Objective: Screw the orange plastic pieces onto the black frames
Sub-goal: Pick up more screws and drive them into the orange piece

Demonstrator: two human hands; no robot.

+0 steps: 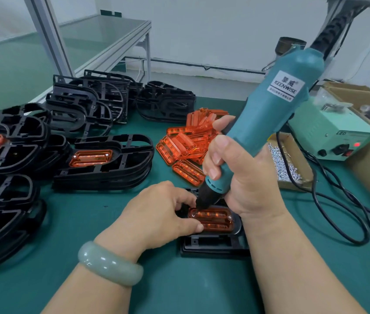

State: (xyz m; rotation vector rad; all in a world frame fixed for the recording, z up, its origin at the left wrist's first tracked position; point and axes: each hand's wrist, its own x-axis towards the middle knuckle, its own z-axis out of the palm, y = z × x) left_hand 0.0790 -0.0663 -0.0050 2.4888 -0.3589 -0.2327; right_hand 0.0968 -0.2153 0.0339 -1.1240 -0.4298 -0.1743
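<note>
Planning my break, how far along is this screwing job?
Done: stacked frames at left carry orange pieces. In hand: the right hand holds the electric screwdriver over an orange piece that the left hand steadies on a black frame. Left: a pile of loose orange pieces and bare frames.

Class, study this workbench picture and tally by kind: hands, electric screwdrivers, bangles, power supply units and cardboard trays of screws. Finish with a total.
Hands: 2, the left hand holding the orange piece, the right hand gripping the electric screwdriver
Electric screwdriver: 1
Bangle: 1
Power supply unit: 1
Cardboard tray of screws: 1
Total: 6
</note>
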